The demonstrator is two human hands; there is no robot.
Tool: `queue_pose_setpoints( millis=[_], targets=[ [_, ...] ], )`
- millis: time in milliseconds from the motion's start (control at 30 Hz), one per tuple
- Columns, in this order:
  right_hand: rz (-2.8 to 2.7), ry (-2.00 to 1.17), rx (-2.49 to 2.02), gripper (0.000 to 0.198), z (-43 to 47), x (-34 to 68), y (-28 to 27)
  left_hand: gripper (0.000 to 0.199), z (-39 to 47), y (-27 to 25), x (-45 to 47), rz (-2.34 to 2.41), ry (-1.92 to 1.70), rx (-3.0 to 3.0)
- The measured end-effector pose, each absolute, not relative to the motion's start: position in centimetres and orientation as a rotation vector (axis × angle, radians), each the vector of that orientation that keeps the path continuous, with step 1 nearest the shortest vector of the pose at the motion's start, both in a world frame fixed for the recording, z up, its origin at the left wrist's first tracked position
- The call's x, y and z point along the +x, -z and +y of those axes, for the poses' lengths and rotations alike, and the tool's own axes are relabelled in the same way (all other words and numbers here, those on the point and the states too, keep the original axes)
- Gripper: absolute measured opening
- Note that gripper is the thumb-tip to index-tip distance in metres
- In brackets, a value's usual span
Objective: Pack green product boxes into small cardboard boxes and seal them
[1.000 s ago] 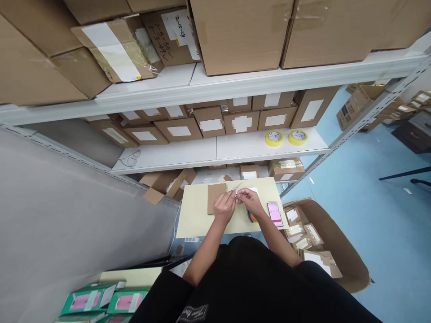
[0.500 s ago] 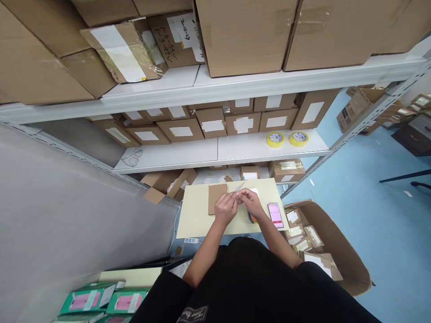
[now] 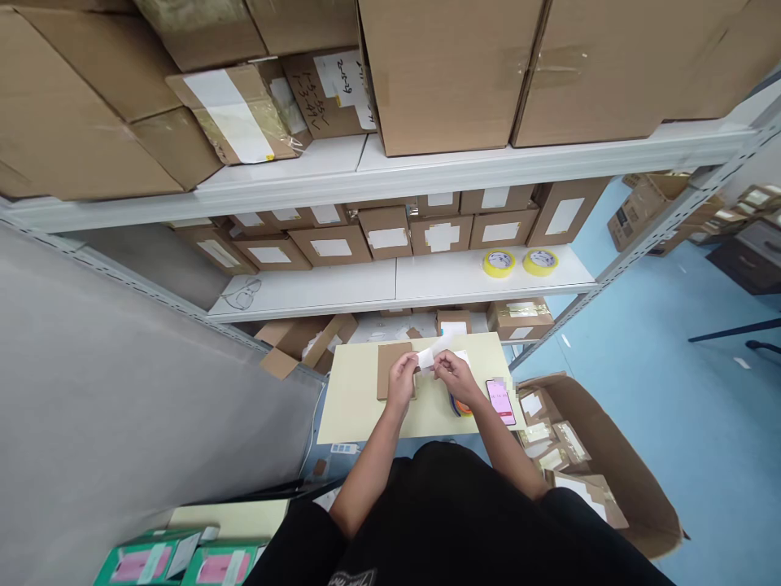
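Note:
A small white label (image 3: pixel 425 358) is stretched between my two hands above the pale yellow table (image 3: pixel 354 399). My left hand (image 3: pixel 403 378) pinches its left side. My right hand (image 3: pixel 455 376) has its fingers closed at the right side, where a thin, paler strip sticks up; whether this is backing paper I cannot tell. Beneath my left hand lies a flat brown cardboard box (image 3: pixel 388 365), partly covered by the hand. Under my right wrist, a blue and orange round object (image 3: pixel 462 407) shows only in part. Further right lies a phone (image 3: pixel 501 402) with a pink screen.
Shelves with brown boxes (image 3: pixel 333 246) rise behind the table, with yellow tape rolls (image 3: pixel 499 262) and glasses (image 3: pixel 242 293) on the middle one. A large open carton (image 3: pixel 634 472) holding several parcels stands at the right. Green and pink boxes (image 3: pixel 143 563) sit lower left.
My hands have moved slightly apart, and the white label now shows spread flat between them. Before, the fingers were together with a thin strip standing up. The view has tilted slightly.

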State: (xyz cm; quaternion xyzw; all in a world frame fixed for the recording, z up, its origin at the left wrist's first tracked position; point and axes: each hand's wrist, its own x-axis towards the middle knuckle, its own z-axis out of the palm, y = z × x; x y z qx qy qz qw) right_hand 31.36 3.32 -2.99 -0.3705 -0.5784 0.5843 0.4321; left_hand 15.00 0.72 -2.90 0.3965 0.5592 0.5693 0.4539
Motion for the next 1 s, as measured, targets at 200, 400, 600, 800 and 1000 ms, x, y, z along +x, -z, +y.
queue_pose_setpoints(
  millis=[200, 400, 600, 800, 1000],
  targets=[
    [-1.445, -1.443, -0.923, 0.013, 3.7, 31.2, 3.3, 0.055, 0.7, 2.6, 14.9, 1.226, -1.293, 1.106],
    [-1.341, -1.535, -0.895, 0.022, 4.3, 30.6, 4.3, 0.045, 0.5, 2.5, 14.0, 1.375, -1.364, 0.906],
    [-1.373, -1.537, -0.949, 0.036, 4.4, 27.7, 4.6, 0.043, 0.2, 2.8, 12.8, 1.378, -1.373, 0.97],
    [-1.205, -1.517, -0.983, 0.035, 5.0, 26.8, 3.5, 0.049, 2.0, 3.4, 7.3, 1.311, -1.442, 0.733],
    [-0.795, -1.273, -1.149, 0.033, 6.1, 24.9, 3.7, 0.055, 2.7, 6.1, -1.5, 1.421, -1.707, 0.276]
  ],
)
